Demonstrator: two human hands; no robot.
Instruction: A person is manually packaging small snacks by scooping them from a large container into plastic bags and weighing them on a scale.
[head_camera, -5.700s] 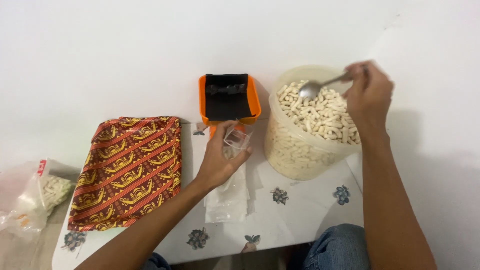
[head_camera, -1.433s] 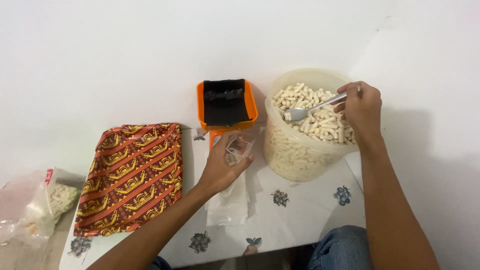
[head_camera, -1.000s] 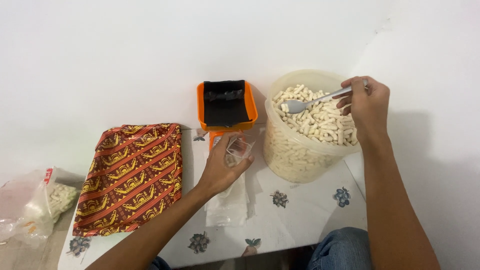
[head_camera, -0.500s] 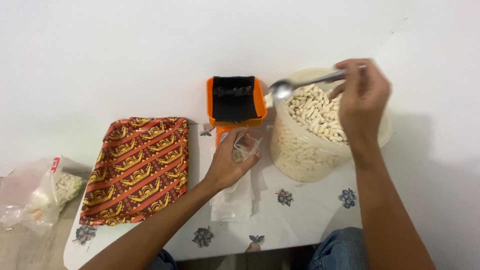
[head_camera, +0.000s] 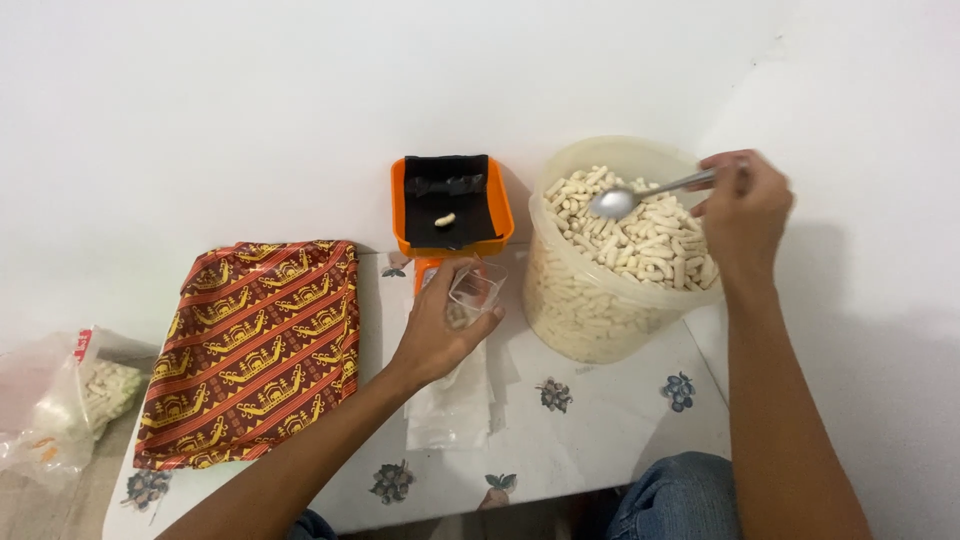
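Observation:
My left hand (head_camera: 435, 330) holds a small clear plastic bag (head_camera: 470, 295) open, just in front of an orange tray (head_camera: 398, 215) with a black inside. One pale stick-shaped piece (head_camera: 445, 218) lies in that tray. My right hand (head_camera: 742, 215) grips a metal spoon (head_camera: 640, 193) by its handle. The spoon's bowl hovers, seemingly empty, over a big translucent tub (head_camera: 575, 310) heaped with the same pale pieces (head_camera: 640, 240).
A stack of empty clear bags (head_camera: 450, 405) lies under my left wrist on the white table with fruit prints (head_camera: 600, 420). A folded red and yellow patterned cloth (head_camera: 255, 340) covers the table's left part. Off the table, far left, sits a plastic bag holding more pieces (head_camera: 60, 400).
The spoon went from the tub toward the orange tray and back over the tub. One pale piece now lies in the tray, which held none before. My left hand kept the bag.

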